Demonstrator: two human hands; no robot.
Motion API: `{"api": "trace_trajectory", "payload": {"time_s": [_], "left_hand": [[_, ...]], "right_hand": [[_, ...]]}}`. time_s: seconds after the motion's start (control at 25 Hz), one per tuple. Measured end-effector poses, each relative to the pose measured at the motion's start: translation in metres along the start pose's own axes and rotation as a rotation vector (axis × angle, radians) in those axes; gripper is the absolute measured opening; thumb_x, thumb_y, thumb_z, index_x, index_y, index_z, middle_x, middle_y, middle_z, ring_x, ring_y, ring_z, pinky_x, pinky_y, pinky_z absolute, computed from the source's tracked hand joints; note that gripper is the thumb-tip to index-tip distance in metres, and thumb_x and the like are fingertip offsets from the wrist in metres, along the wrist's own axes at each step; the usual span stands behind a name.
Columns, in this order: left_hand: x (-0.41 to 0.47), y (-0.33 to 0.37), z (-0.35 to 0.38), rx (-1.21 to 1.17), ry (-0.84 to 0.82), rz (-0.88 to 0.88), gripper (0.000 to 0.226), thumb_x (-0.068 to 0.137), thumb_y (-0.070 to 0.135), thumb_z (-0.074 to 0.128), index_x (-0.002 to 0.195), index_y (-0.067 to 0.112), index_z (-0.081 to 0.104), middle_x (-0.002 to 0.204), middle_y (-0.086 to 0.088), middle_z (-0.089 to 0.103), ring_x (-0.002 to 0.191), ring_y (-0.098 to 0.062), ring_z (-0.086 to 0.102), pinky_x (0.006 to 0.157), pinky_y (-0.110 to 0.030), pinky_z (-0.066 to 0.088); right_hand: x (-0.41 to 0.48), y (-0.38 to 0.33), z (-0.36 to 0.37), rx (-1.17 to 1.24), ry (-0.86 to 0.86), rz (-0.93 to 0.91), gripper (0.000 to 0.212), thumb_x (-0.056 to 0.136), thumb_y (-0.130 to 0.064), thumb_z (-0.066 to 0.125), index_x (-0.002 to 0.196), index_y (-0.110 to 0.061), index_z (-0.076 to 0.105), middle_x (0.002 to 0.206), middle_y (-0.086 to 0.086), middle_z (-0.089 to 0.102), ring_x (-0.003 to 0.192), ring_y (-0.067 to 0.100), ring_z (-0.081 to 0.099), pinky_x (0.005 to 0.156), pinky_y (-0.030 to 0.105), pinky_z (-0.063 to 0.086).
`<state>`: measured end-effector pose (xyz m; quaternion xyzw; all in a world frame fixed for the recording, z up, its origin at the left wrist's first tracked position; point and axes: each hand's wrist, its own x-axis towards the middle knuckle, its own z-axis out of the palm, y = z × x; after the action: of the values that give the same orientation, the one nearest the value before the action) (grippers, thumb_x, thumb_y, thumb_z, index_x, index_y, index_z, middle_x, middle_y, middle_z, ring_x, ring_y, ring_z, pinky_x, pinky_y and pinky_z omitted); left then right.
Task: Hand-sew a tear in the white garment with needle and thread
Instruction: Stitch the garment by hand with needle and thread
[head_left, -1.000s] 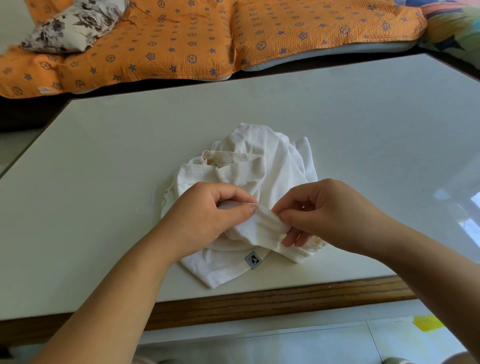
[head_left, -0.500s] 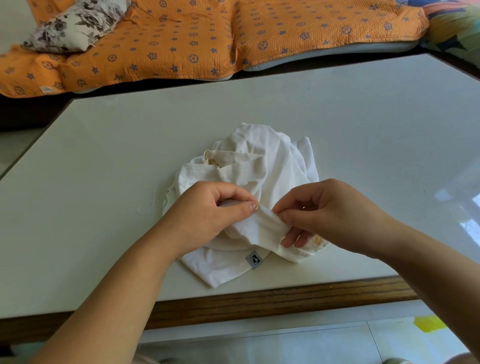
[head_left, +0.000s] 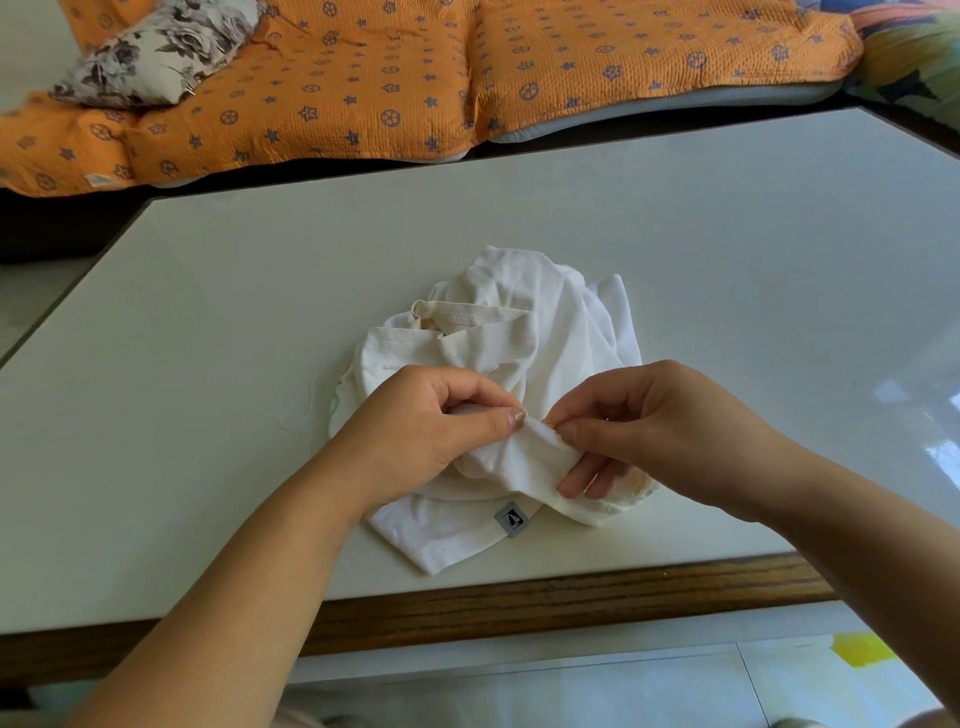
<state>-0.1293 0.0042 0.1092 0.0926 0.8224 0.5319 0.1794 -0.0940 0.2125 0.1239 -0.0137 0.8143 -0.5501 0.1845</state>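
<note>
A crumpled white garment (head_left: 524, 332) lies on the pale table (head_left: 727, 249), a small grey label (head_left: 511, 518) at its near hem. My left hand (head_left: 421, 426) pinches a raised fold of the cloth between thumb and forefinger. My right hand (head_left: 654, 421) faces it and pinches a thin needle (head_left: 548, 425) at the fold's edge, its other fingers resting under the cloth. A loop of pale thread (head_left: 306, 400) lies on the table left of the garment. The tear itself is hidden in the fold.
The table's wooden front edge (head_left: 519, 603) runs just below the garment. An orange patterned quilt (head_left: 415, 78) and a floral pillow (head_left: 156, 47) lie behind the table. Tiled floor with a yellow patch (head_left: 860, 649) shows below.
My right hand has shifted slightly left, thumb and forefinger closing toward my left thumb at the fold. The left hand and the garment have barely moved.
</note>
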Motion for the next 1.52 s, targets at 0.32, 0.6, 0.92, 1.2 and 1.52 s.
{"api": "trace_trajectory", "payload": {"time_s": [0.32,0.6,0.92,1.2,1.52], "left_hand": [[0.003,-0.003,0.007,-0.036,0.025,-0.025,0.005,0.083,0.025,0.075,0.086,0.026,0.079,0.088,0.003,0.077,0.093,-0.015,0.071,0.091,-0.039,0.057],[0.004,-0.004,0.015,-0.036,0.023,-0.037,0.004,0.083,0.026,0.075,0.082,0.028,0.078,0.076,0.011,0.075,0.077,0.000,0.069,0.075,-0.020,0.051],[0.005,-0.004,0.014,-0.061,0.047,-0.068,0.004,0.084,0.026,0.075,0.084,0.026,0.078,0.081,0.010,0.076,0.081,-0.005,0.070,0.075,-0.021,0.052],[0.003,-0.001,0.006,-0.115,-0.011,-0.126,0.009,0.080,0.029,0.076,0.089,0.027,0.079,0.078,0.013,0.075,0.072,0.002,0.067,0.071,-0.021,0.051],[0.002,0.001,0.005,-0.174,0.015,-0.139,0.009,0.083,0.023,0.074,0.090,0.022,0.079,0.090,0.005,0.078,0.088,-0.007,0.072,0.082,-0.025,0.052]], "right_hand": [[0.002,0.005,0.015,0.098,0.032,-0.005,0.008,0.097,-0.017,0.059,0.091,-0.019,0.065,0.069,0.013,0.072,0.059,0.024,0.073,0.054,0.023,0.054],[0.007,0.007,0.026,0.097,0.067,-0.071,0.012,0.100,-0.010,0.051,0.103,-0.020,0.058,0.070,0.002,0.069,0.065,0.020,0.075,0.063,0.025,0.059],[0.013,0.001,0.012,0.040,0.273,-0.104,0.011,0.102,-0.020,0.050,0.092,-0.019,0.056,0.083,0.001,0.075,0.062,0.019,0.073,0.051,0.030,0.056],[0.027,-0.004,-0.034,0.930,0.285,-0.107,0.016,0.103,-0.002,0.039,0.093,-0.005,0.052,0.085,0.018,0.074,0.076,0.028,0.076,0.057,0.026,0.059],[0.035,0.009,-0.063,0.985,0.586,-0.232,0.016,0.102,0.001,0.037,0.098,-0.005,0.051,0.080,0.015,0.072,0.095,0.036,0.073,0.081,0.038,0.060]]}}
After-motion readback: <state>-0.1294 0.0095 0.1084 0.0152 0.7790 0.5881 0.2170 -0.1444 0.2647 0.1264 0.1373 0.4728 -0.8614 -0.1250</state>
